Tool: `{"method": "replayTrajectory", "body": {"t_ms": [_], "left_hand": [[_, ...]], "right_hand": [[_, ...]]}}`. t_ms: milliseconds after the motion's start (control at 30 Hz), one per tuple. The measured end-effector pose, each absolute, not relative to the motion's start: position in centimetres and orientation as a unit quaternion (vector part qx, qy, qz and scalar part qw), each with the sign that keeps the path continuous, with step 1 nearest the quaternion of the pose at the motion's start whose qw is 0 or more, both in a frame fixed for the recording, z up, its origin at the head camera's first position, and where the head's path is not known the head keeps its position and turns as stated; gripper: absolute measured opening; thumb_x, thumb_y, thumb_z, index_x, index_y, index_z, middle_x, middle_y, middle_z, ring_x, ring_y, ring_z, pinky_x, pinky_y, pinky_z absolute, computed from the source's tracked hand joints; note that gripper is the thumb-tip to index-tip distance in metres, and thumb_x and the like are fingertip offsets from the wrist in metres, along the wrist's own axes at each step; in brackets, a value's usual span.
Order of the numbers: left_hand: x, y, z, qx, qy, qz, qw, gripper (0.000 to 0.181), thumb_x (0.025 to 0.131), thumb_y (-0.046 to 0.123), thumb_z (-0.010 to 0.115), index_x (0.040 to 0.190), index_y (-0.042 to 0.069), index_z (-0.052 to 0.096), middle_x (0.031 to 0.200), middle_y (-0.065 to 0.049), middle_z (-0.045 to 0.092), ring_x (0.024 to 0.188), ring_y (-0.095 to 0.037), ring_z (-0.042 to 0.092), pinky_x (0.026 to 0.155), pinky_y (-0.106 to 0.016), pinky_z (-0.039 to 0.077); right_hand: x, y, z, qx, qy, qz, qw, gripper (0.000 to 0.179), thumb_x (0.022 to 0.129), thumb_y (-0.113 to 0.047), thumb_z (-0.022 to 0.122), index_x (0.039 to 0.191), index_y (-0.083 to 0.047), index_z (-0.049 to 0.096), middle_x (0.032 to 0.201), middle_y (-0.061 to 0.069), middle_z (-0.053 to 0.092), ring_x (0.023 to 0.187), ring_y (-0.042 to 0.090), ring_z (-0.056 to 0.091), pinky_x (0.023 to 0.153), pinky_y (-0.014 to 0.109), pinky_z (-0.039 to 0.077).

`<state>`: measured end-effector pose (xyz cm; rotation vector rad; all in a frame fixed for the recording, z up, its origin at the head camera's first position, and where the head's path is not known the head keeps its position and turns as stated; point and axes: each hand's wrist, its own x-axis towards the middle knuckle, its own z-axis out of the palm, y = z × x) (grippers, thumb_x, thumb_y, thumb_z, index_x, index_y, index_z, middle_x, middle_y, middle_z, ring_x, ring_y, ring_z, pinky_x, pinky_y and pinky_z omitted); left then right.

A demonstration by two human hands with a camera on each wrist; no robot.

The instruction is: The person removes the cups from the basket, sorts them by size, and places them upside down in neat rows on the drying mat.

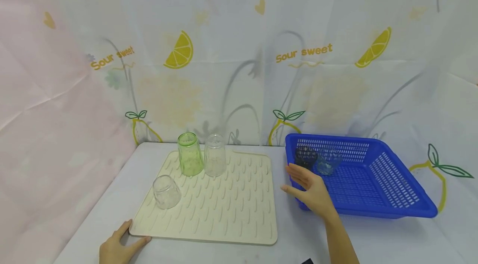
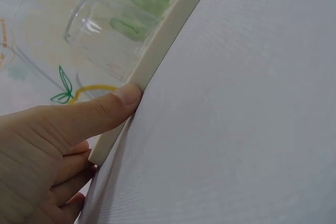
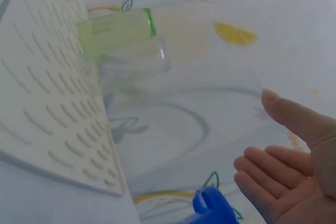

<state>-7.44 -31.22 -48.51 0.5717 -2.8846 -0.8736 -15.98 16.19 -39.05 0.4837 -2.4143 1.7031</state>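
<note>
One table [image 1: 116, 199] bears one blue basket [image 1: 358, 185] at its right edge and one cream mat [image 1: 239, 206]. The left hand [image 1: 116, 247] touches the mat's front-left corner, thumb and fingers spread wide around it. The right hand [image 1: 313, 191], thumb well apart from fingers, holds nothing beside the basket's left rim. One green glass [image 1: 190, 156] and two clear glasses [image 1: 214, 156] occupy the mat; two tinted glasses [image 1: 328, 162] sit in the basket's rear-left corner.
</note>
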Motion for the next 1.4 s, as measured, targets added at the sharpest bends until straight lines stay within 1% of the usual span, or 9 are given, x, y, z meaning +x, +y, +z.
{"method": "replayTrajectory", "body": {"t_ms": [133, 267, 667, 800, 900, 933, 1133, 1233, 1400], "left_hand": [[-7.5, -31.3, -48.5, 0.182, -0.941, -0.285, 0.037, 0.097, 0.069, 0.044, 0.081, 0.131, -0.016, 0.037, 0.129, -0.042, 0.035, 0.117, -0.059, 0.035, 0.096, -0.065, 0.037], [-7.4, -31.1, -48.5, 0.181, -0.941, -0.281, 0.052, 0.095, 0.068, 0.042, 0.081, 0.131, -0.015, 0.039, 0.128, -0.041, 0.038, 0.116, -0.058, 0.038, 0.095, -0.064, 0.039], [-7.4, -31.0, -48.8, 0.183, -0.938, -0.284, 0.070, 0.094, 0.067, 0.041, 0.083, 0.130, -0.014, 0.041, 0.128, -0.040, 0.040, 0.116, -0.058, 0.039, 0.095, -0.064, 0.039], [-7.3, -31.1, -48.9, 0.181, -0.938, -0.285, 0.075, 0.094, 0.066, 0.042, 0.083, 0.129, -0.015, 0.042, 0.127, -0.040, 0.041, 0.115, -0.058, 0.039, 0.094, -0.064, 0.039], [-7.3, -31.1, -48.9, 0.181, -0.938, -0.283, 0.080, 0.094, 0.065, 0.042, 0.083, 0.128, -0.015, 0.043, 0.126, -0.040, 0.041, 0.114, -0.058, 0.040, 0.094, -0.064, 0.040], [-7.3, -31.1, -49.0, 0.183, -0.938, -0.283, 0.081, 0.094, 0.065, 0.042, 0.083, 0.128, -0.015, 0.043, 0.126, -0.040, 0.042, 0.115, -0.058, 0.040, 0.094, -0.064, 0.039], [-7.5, -31.2, -49.1, 0.189, -0.937, -0.285, 0.077, 0.094, 0.065, 0.042, 0.083, 0.129, -0.014, 0.043, 0.127, -0.040, 0.041, 0.116, -0.058, 0.039, 0.095, -0.065, 0.038], [-7.5, -31.2, -49.1, 0.188, -0.937, -0.285, 0.079, 0.095, 0.065, 0.042, 0.084, 0.128, -0.015, 0.043, 0.126, -0.040, 0.041, 0.115, -0.058, 0.039, 0.094, -0.065, 0.039], [-7.5, -31.2, -49.0, 0.189, -0.935, -0.293, 0.066, 0.095, 0.065, 0.042, 0.083, 0.129, -0.015, 0.041, 0.128, -0.040, 0.039, 0.117, -0.059, 0.037, 0.096, -0.065, 0.037]], "right_hand": [[-15.8, 18.0, -39.1, 0.144, -0.816, 0.553, 0.082, 0.066, 0.079, -0.010, 0.076, 0.133, 0.009, 0.045, 0.129, 0.023, 0.055, 0.120, 0.035, 0.052, 0.094, 0.014, 0.045], [-15.6, 19.7, -39.1, 0.121, -0.832, 0.534, 0.086, 0.066, 0.081, -0.012, 0.075, 0.134, 0.009, 0.043, 0.130, 0.025, 0.053, 0.120, 0.038, 0.051, 0.091, 0.007, 0.043], [-15.7, 22.8, -39.0, 0.082, -0.860, 0.495, 0.088, 0.069, 0.083, -0.017, 0.073, 0.137, 0.009, 0.039, 0.134, 0.027, 0.049, 0.122, 0.040, 0.049, 0.089, 0.004, 0.041], [-15.6, 23.4, -39.1, 0.069, -0.872, 0.476, 0.084, 0.069, 0.084, -0.019, 0.073, 0.137, 0.009, 0.039, 0.133, 0.029, 0.048, 0.122, 0.042, 0.048, 0.096, 0.026, 0.047], [-15.6, 23.7, -39.2, 0.060, -0.881, 0.463, 0.078, 0.071, 0.084, -0.021, 0.073, 0.137, 0.010, 0.038, 0.134, 0.030, 0.047, 0.122, 0.044, 0.047, 0.098, 0.045, 0.043], [-15.6, 23.8, -39.2, 0.057, -0.883, 0.459, 0.077, 0.072, 0.084, -0.022, 0.073, 0.137, 0.010, 0.038, 0.134, 0.031, 0.046, 0.122, 0.045, 0.047, 0.098, 0.048, 0.043], [-15.8, 24.2, -39.2, 0.045, -0.909, 0.412, 0.049, 0.082, 0.081, -0.032, 0.075, 0.138, 0.011, 0.035, 0.137, 0.032, 0.041, 0.124, 0.050, 0.041, 0.099, 0.056, 0.041], [-16.0, 24.2, -39.2, 0.052, -0.929, 0.367, 0.019, 0.090, 0.078, -0.038, 0.076, 0.139, 0.012, 0.032, 0.139, 0.034, 0.038, 0.121, 0.053, 0.041, 0.094, 0.060, 0.044], [-16.6, 24.1, -39.2, 0.084, -0.943, 0.322, -0.017, 0.094, 0.075, -0.040, 0.078, 0.135, 0.018, 0.033, 0.135, 0.038, 0.039, 0.116, 0.053, 0.045, 0.090, 0.058, 0.047]]}}
